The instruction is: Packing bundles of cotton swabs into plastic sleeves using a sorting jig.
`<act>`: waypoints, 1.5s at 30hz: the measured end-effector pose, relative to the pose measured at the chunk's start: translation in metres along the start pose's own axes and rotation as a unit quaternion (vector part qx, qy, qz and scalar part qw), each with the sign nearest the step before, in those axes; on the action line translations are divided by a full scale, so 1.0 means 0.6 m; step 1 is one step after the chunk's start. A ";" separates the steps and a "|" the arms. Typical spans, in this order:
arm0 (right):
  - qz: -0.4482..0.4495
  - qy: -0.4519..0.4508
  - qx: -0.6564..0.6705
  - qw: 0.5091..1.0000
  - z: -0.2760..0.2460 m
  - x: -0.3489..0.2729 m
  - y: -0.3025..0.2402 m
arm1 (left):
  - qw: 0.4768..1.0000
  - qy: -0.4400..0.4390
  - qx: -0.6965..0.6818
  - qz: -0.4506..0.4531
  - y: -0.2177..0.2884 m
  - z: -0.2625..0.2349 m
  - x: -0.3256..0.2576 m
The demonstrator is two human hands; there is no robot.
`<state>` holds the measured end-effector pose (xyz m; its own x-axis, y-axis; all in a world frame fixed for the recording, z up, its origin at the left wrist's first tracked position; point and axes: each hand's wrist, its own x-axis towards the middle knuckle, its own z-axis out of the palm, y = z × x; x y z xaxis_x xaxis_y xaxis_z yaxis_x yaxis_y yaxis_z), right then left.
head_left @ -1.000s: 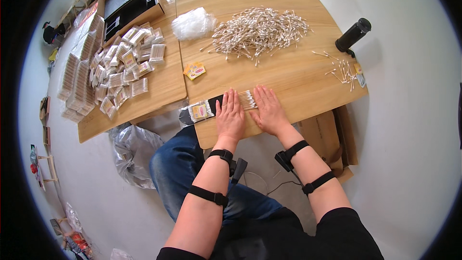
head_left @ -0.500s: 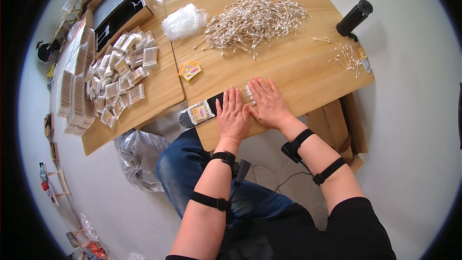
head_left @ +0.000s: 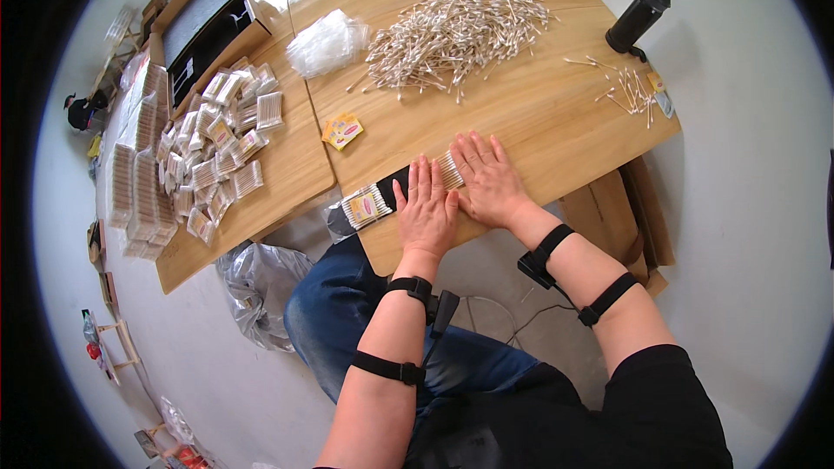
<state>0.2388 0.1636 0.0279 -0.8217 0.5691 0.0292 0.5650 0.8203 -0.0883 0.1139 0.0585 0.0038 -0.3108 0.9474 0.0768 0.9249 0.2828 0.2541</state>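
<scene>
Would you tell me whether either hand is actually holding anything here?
Neither grips anything. The left hand and right hand lie flat, palms down, pressing a row of cotton swabs on a black strip.

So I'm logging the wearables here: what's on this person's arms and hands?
Both hands are bare: left hand, right hand. Each forearm carries two black straps, at the wrist and near the elbow; small black units sit at both wrist straps, a thin cable trailing below. Black short sleeves.
</scene>
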 end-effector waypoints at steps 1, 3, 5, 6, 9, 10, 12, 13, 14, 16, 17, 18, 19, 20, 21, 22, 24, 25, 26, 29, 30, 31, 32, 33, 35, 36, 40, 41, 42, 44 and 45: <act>0.000 -0.001 0.000 1.000 0.001 0.000 -0.001 | 1.000 0.000 0.005 0.003 -0.002 0.001 -0.001; 0.001 0.000 0.000 1.000 0.002 0.000 -0.004 | 1.000 -0.002 0.000 0.000 -0.004 0.003 -0.001; 0.001 0.007 -0.003 1.000 0.003 0.002 -0.002 | 1.000 -0.002 -0.007 -0.003 -0.002 0.003 0.001; 0.001 0.009 -0.005 1.000 0.004 0.000 -0.002 | 1.000 -0.014 0.000 -0.010 -0.003 0.002 0.000; -0.012 0.110 0.082 0.990 0.013 -0.003 0.005 | 1.000 -0.007 0.015 -0.014 -0.004 0.007 -0.001; 0.004 0.157 0.146 0.977 0.014 -0.006 0.010 | 1.000 0.004 0.023 -0.008 -0.005 0.008 -0.001; 0.015 0.206 0.209 0.956 0.018 -0.007 0.018 | 1.000 0.010 0.025 -0.009 -0.005 0.011 -0.001; 0.023 0.218 0.221 0.950 0.015 -0.010 0.017 | 1.000 0.007 0.025 -0.008 -0.003 0.011 -0.003; 0.030 0.230 0.233 0.944 0.013 -0.011 0.016 | 1.000 0.013 0.018 -0.007 -0.002 0.011 -0.002; 0.025 0.244 0.237 0.940 0.013 -0.008 0.014 | 1.000 0.012 0.025 -0.012 -0.004 0.011 0.000; 0.022 0.259 0.242 0.935 0.013 -0.006 0.013 | 0.999 0.011 0.033 -0.016 -0.005 0.010 0.000; 0.020 0.259 0.242 0.935 0.013 -0.006 0.010 | 0.999 0.013 0.033 -0.018 -0.006 0.010 -0.002; 0.019 0.257 0.245 0.935 0.013 -0.009 0.009 | 0.999 0.014 0.033 -0.012 -0.006 0.010 -0.004; 0.018 0.256 0.248 0.934 0.013 -0.010 0.008 | 0.999 0.016 0.033 -0.006 -0.007 0.011 -0.005; 0.016 0.255 0.248 0.934 0.014 -0.010 0.009 | 0.999 0.017 0.033 -0.008 -0.006 0.013 -0.005; 0.003 0.257 0.243 0.935 0.010 -0.011 0.008 | 0.999 0.008 0.033 -0.011 -0.004 0.011 -0.005; -0.009 0.257 0.239 0.936 0.011 -0.013 0.007 | 0.999 -0.002 0.032 -0.013 -0.002 0.008 -0.005; 0.005 0.260 0.248 0.933 0.012 -0.011 0.009 | 0.999 0.002 0.037 -0.013 -0.001 0.008 -0.003; 0.018 0.262 0.257 0.930 0.013 -0.011 0.011 | 0.999 0.007 0.042 -0.013 0.000 0.008 -0.003; 0.019 0.256 0.250 0.934 0.010 -0.014 0.010 | 0.999 0.010 0.039 -0.013 -0.001 0.009 -0.005; 0.016 0.256 0.250 0.934 0.008 -0.012 0.010 | 0.999 0.012 0.038 -0.016 -0.001 0.010 -0.005; 0.015 0.249 0.238 0.939 0.006 -0.013 0.010 | 0.999 0.013 0.037 -0.014 0.001 0.012 -0.004; 0.014 0.243 0.227 0.943 0.004 -0.012 0.012 | 0.999 0.015 0.036 -0.012 0.002 0.014 -0.002; 0.013 0.244 0.226 0.943 0.000 -0.008 0.014 | 0.999 0.017 0.036 -0.012 0.002 0.016 0.002; 0.012 0.227 0.215 0.950 -0.003 -0.005 0.013 | 0.999 0.033 0.040 -0.009 0.001 0.016 0.004; 0.010 0.228 0.214 0.950 -0.004 -0.003 0.012 | 0.999 0.035 0.040 -0.010 -0.001 0.014 0.005; 0.009 0.231 0.188 0.955 0.002 0.000 0.006 | 0.999 0.027 0.036 -0.008 -0.005 0.005 0.007; 0.005 0.234 0.186 0.954 0.004 0.005 0.000 | 0.999 0.030 0.039 -0.013 -0.013 0.005 0.005; 0.008 0.226 0.186 0.956 0.004 0.004 -0.004 | 0.998 0.056 0.042 -0.004 -0.018 0.021 0.001; 0.006 0.218 0.182 0.959 0.005 0.003 -0.012 | 0.995 0.089 0.038 -0.002 -0.024 0.032 -0.005; 0.007 0.214 0.174 0.961 0.006 -0.003 -0.013 | 0.995 0.093 0.025 -0.006 -0.018 0.030 -0.008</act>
<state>0.2357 0.1561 0.0248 -0.6668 0.6117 0.4257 0.4553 0.7866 -0.4171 0.1095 0.0535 -0.0164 -0.3531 0.9009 0.2523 0.9290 0.3056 0.2088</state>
